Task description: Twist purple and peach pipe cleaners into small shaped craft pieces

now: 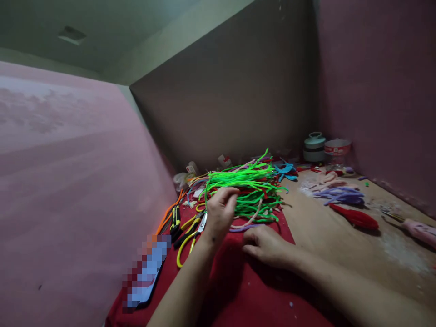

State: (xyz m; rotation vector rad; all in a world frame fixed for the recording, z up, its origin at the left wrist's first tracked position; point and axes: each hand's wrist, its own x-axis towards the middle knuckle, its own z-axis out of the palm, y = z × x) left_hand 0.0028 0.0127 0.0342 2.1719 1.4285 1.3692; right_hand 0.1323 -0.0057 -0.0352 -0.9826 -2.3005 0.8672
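A heap of bright green pipe cleaners (245,179) lies on a red cloth (235,290), with a few pink and red ones among them. My left hand (221,206) is at the near left side of the heap, its fingers curled closed. Whatever it may hold is hidden. Nearer to me, my right hand (264,243) is low over the cloth, fingers bent inward and closed; their contents, if any, do not show. A purple pipe cleaner (247,228) lies just beyond it. Left of my left hand are yellow-handled scissors (190,243).
Beside the scissors lie yellow-and-black pliers (190,227) and a utility knife (175,220). A phone (148,274) lies at the left edge. On the bare wood are purple pipe cleaners (342,195), a red fuzzy bundle (356,217) and a pink-handled tool (418,230). Behind stands a lidded container (314,147).
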